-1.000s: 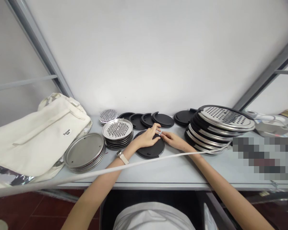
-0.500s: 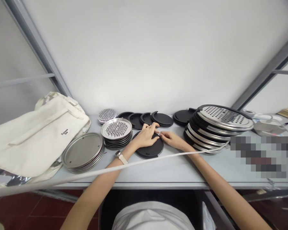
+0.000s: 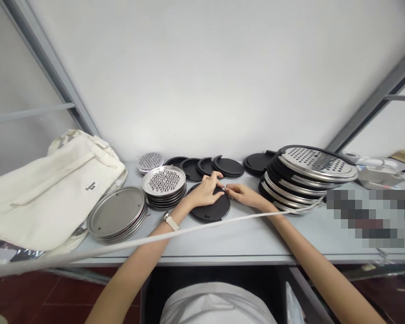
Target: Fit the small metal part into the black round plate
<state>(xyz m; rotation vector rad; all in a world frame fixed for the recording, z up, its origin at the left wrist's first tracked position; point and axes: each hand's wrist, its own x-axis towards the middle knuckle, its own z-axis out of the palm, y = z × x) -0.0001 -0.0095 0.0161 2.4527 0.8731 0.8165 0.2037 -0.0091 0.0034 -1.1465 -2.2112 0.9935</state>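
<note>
A round black plastic disc (image 3: 211, 210) with a notch in its rim lies on the table in front of me. My left hand (image 3: 207, 191) rests over its upper part, thumb and fingers spread. At the disc's upper right edge my right hand (image 3: 238, 192) has thumb and fingertips pinched together. What sits in that pinch is too small to make out. Just left of the disc stands a stack of round metal grater plates (image 3: 165, 182). Several more black discs (image 3: 229, 167) lie behind my hands.
Plain metal discs (image 3: 118, 211) are stacked at the left beside a cream bag (image 3: 57, 189). On the right rises a tall stack of metal and black discs (image 3: 319, 163). A white cable (image 3: 202, 229) crosses in front, over my forearms. Small grater plates (image 3: 150, 161) stand at the back.
Both hands stay at the disc in nearly the same place. My right fingertips have shifted very slightly, and the view has moved a little.
</note>
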